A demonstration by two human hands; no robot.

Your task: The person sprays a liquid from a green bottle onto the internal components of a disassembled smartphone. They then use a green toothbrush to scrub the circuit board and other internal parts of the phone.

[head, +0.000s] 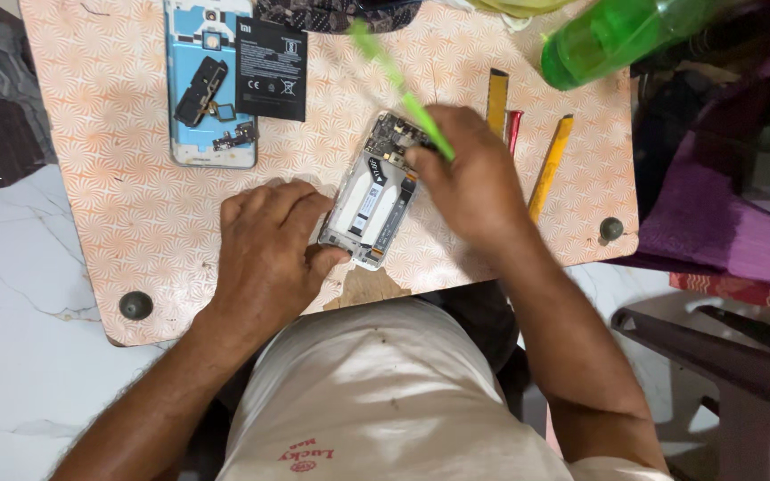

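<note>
Left hand (265, 245): palm down, fingers (291, 200) curled and pressing, forearm angled in from lower left; right hand (470, 183): fingers pinched shut in a pen-like grip, wrist bent, forearm reaching from lower right.

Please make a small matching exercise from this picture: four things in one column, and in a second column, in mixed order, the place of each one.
Things
1. green brush
2. opened phone
3. black battery
4. green bottle

Places
A. lying at the table's far right corner
B. held down by the left hand
C. gripped in the right hand
D. beside the other phone frame, far left

Pairs: 1-C, 2-B, 3-D, 4-A
</note>
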